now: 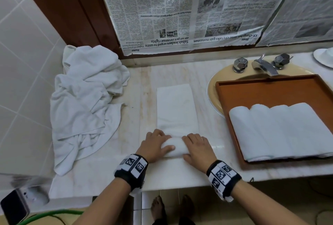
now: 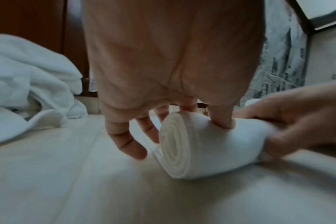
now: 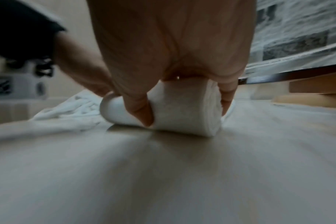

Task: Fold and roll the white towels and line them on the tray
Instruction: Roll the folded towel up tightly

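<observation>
Rolling underway: my left hand (image 1: pixel 155 144) and right hand (image 1: pixel 197 148) curl round the towel roll (image 1: pixel 173 146) (flat length beyond fingertips); next, keep rolling evenly.

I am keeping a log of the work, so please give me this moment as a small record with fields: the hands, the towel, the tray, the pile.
left hand: curled round the left end of the roll
right hand: curled round the right end of the roll
towel being rolled: folded strip on the counter, near end rolled up, far part flat
tray: brown, over the sink, four rolled towels side by side
unfolded towels: crumpled pile, left of the strip
</observation>
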`<state>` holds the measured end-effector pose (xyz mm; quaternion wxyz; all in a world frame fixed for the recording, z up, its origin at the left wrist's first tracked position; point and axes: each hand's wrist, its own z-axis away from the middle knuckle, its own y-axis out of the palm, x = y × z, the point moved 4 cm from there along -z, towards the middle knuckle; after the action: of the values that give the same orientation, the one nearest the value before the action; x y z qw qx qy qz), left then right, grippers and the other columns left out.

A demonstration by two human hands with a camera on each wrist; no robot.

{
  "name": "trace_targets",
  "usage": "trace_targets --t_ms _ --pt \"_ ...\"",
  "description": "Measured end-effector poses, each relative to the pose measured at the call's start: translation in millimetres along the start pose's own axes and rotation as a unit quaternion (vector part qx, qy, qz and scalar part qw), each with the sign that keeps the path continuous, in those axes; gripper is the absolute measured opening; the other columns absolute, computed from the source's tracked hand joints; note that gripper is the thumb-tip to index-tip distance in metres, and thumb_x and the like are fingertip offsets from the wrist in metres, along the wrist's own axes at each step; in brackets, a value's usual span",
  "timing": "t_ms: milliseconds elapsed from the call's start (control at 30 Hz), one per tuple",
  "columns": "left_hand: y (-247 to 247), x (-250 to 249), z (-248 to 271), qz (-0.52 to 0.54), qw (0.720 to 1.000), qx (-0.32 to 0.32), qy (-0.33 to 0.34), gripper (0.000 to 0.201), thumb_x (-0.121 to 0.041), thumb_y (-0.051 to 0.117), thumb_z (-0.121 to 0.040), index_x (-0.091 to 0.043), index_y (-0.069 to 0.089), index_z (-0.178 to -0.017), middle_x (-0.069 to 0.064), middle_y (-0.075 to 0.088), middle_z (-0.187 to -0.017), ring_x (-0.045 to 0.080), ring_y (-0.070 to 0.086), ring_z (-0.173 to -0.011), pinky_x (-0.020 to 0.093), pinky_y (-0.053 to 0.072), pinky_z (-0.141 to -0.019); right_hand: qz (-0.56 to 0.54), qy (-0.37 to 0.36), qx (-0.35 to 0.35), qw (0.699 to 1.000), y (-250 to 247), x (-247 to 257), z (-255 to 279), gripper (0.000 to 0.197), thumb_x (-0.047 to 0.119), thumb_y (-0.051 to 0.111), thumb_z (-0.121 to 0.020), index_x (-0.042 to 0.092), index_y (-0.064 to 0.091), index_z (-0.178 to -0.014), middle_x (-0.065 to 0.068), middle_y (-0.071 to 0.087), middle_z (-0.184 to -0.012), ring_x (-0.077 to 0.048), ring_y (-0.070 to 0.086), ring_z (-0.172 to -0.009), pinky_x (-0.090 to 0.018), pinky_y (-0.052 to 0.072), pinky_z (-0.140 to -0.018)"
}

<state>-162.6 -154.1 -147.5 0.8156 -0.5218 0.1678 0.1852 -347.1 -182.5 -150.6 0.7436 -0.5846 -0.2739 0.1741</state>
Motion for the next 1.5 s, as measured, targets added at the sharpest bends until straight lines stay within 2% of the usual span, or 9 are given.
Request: trace_targets --t_ms 300,533,667,867,1033,1133,1233,1400,1500 --pt "21 4 18 0.008 0.997 -0.052 0.05 0.084 -0.079 0.032 -0.076 -0.034 0.043 -0.146 -0.009 0.044 -0.137 0.016 0.036 -0.126 0.038 0.04 -0.102 -0.128 0.047 0.209 0.968 -16 -8 -17 0.052 0.047 0.056 -0.088 0.014 0.052 -0.127 -0.007 0.052 -0.127 -0.026 0.048 -0.12 -0.037 0.04 -0.098" --pt "11 5 -2 0.067 0.997 0.032 0.025 0.063 -0.064 0.059 -0.086 -0.034 0.05 -0.142 0.0 0.05 -0.127 0.024 0.043 -0.122 0.041 0.036 -0.107 0.027 -0.035 -0.087 0.995 -9 18 16 0.05 0.03 0.061 -0.069 0.011 0.06 -0.115 -0.008 0.056 -0.112 -0.03 0.058 -0.099 -0.044 0.046 -0.089" --pt "10 -2 2 0.029 1.0 0.002 0.006 0.071 -0.062 0.053 -0.091 -0.028 0.037 -0.151 0.0 0.042 -0.148 0.024 0.035 -0.134 0.042 0.034 -0.11 -0.017 -0.039 -0.038 0.998 -8 9 -1 0.045 0.036 0.046 -0.076 0.012 0.063 -0.11 -0.006 0.058 -0.102 -0.028 0.06 -0.088 -0.039 0.046 -0.081" --pt "16 -3 10 0.055 0.993 -0.106 0.025 0.071 -0.071 0.046 -0.086 -0.028 0.046 -0.144 -0.006 0.048 -0.139 0.019 0.038 -0.129 0.034 0.036 -0.106 -0.194 0.033 0.153 0.968 -27 -8 -33 0.049 0.046 0.042 -0.09 0.015 0.056 -0.126 -0.007 0.059 -0.124 -0.027 0.054 -0.112 -0.035 0.04 -0.094" --pt "1 4 -3 0.183 0.981 -0.062 0.005 0.069 -0.074 0.054 -0.072 -0.031 0.063 -0.125 -0.012 0.064 -0.111 0.01 0.057 -0.106 0.026 0.039 -0.092 -0.045 0.002 -0.066 0.997 -22 6 -7 0.035 0.034 0.047 -0.088 0.013 0.059 -0.114 -0.006 0.058 -0.106 -0.028 0.058 -0.093 -0.039 0.047 -0.079" --pt "-4 1 -6 0.199 0.979 -0.039 -0.012 0.075 -0.077 0.051 -0.067 -0.029 0.064 -0.124 -0.014 0.063 -0.113 0.009 0.056 -0.108 0.023 0.037 -0.089 0.022 -0.017 -0.109 0.994 -10 14 9 0.052 0.039 0.066 -0.07 0.012 0.061 -0.114 -0.006 0.058 -0.11 -0.027 0.056 -0.098 -0.043 0.049 -0.088" --pt "4 1 -5 0.172 0.982 -0.062 -0.037 0.083 -0.081 0.044 -0.068 -0.031 0.056 -0.133 -0.004 0.057 -0.132 0.017 0.051 -0.12 0.028 0.037 -0.097 0.017 -0.005 -0.09 0.996 -2 8 4 0.062 0.028 0.078 -0.059 0.013 0.062 -0.117 -0.005 0.059 -0.109 -0.027 0.059 -0.097 -0.042 0.048 -0.09" --pt "6 -11 11 -0.018 0.993 -0.115 0.01 0.067 -0.071 0.042 -0.088 -0.038 0.038 -0.146 -0.011 0.032 -0.15 0.019 0.026 -0.137 0.044 0.039 -0.103 -0.06 0.008 0.058 0.997 -21 -7 -22 0.051 0.044 0.056 -0.085 0.02 0.055 -0.13 -0.002 0.054 -0.122 -0.025 0.048 -0.115 -0.039 0.035 -0.098" --pt "14 -6 17 -0.058 0.995 -0.078 0.027 0.084 -0.083 0.027 -0.077 -0.04 0.034 -0.148 -0.011 0.032 -0.151 0.019 0.026 -0.137 0.042 0.037 -0.104 -0.154 0.05 0.139 0.977 -28 -12 -23 0.041 0.05 0.052 -0.076 0.02 0.065 -0.1 0.0 0.06 -0.101 -0.023 0.055 -0.098 -0.038 0.043 -0.085"
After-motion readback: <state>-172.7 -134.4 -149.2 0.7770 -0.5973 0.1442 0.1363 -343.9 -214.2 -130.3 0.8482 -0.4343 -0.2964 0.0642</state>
